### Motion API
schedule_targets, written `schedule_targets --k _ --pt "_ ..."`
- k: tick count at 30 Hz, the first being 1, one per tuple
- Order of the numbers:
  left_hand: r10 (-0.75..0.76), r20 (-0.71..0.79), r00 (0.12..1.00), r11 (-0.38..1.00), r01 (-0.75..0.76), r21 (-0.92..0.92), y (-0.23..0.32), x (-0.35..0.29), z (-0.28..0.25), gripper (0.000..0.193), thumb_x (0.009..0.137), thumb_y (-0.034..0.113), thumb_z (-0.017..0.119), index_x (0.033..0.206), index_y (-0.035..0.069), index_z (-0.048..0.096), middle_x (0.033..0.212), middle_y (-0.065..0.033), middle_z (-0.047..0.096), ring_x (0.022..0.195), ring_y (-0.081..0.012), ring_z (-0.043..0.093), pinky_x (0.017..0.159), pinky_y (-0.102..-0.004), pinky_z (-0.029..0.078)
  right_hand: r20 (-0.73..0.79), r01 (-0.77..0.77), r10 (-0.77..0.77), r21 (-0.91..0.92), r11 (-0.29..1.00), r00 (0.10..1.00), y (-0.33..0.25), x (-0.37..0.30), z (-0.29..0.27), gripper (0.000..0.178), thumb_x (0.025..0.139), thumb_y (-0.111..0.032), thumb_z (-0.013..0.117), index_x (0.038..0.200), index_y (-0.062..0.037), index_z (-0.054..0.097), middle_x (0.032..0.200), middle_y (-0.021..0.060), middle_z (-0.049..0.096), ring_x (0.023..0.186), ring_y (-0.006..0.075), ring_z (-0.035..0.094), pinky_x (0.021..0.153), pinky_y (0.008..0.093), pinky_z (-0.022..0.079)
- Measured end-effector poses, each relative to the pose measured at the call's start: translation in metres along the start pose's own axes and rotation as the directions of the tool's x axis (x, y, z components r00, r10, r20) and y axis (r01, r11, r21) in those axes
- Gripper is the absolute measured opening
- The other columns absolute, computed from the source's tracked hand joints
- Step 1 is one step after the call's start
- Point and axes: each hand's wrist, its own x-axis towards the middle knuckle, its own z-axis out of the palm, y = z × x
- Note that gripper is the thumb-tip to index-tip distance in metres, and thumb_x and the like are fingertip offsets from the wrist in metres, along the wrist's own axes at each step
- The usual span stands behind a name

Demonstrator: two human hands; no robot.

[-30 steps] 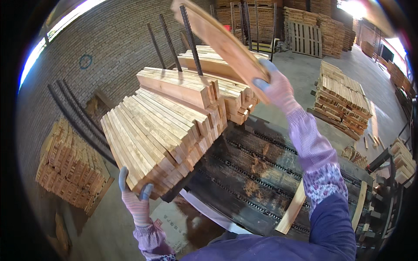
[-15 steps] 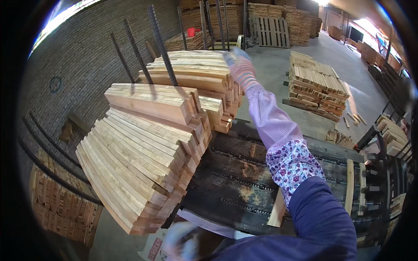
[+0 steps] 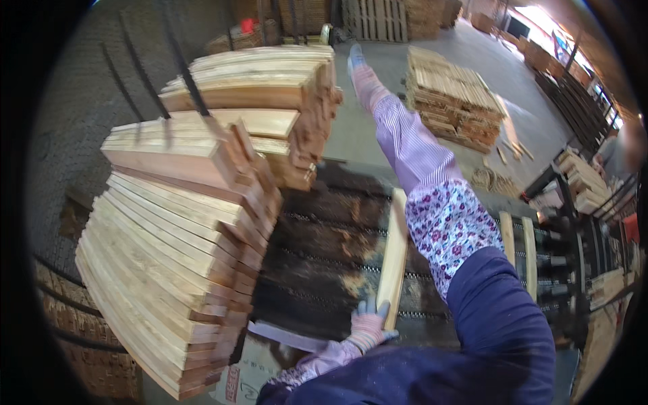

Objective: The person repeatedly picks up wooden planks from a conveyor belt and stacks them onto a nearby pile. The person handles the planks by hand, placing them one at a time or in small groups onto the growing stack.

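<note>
My right hand (image 3: 356, 62), in a pale grey-blue glove with a striped cuff, is stretched far ahead, just right of the far wood stack (image 3: 256, 67). Its fingers point away and I see nothing in them. Down at the near edge of the dark chain conveyor (image 3: 324, 250), my left hand (image 3: 370, 324) is spread beside the near end of a pale wooden plank (image 3: 391, 260), its fingers touching or nearly touching the plank's left side. That plank lies lengthwise across the chains, its far end next to my right sleeve. A large stack of squared wooden strips (image 3: 155, 270) stands on the left.
Dark upright metal rods (image 3: 182, 61) rise behind the stacks. Two more planks (image 3: 529, 260) lie on the conveyor to the right. A low pile of boards (image 3: 455, 101) sits on the floor ahead. Another person (image 3: 621, 158) is at the right edge.
The view has turned right. My left hand has come from beside the near stack to the plank, which now lies farther onto the conveyor. My right hand has left the far stack's edge.
</note>
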Motion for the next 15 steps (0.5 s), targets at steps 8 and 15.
schedule_targets --k 8,15 --pt "-0.144 -0.085 0.986 0.989 0.141 -0.044 -0.007 0.006 0.009 0.096 0.072 0.050 0.088 0.153 0.021 0.044 0.161 -0.0259 0.027 0.128 -0.0447 0.047 0.099 -0.0551 0.049 -0.059 0.000 -0.001 -0.026 1.000 0.998 0.021 -0.006 0.020 0.075 0.105 -0.057 0.047 0.154 0.0000 0.046 0.156 0.0199 0.052 0.148 0.0275 0.045 0.122 0.0364 0.033" --pt "-0.359 -0.028 0.933 0.848 0.313 -0.427 -0.032 0.001 -0.016 0.117 0.071 0.016 0.082 0.167 0.025 0.016 0.160 -0.0221 0.037 0.139 -0.0433 0.048 0.110 -0.0519 0.047 -0.041 0.086 -0.091 -0.112 0.990 0.995 0.020 -0.017 -0.027 0.070 0.109 -0.050 0.045 0.154 0.0029 0.046 0.157 0.0187 0.052 0.148 0.0258 0.045 0.123 0.0343 0.032"
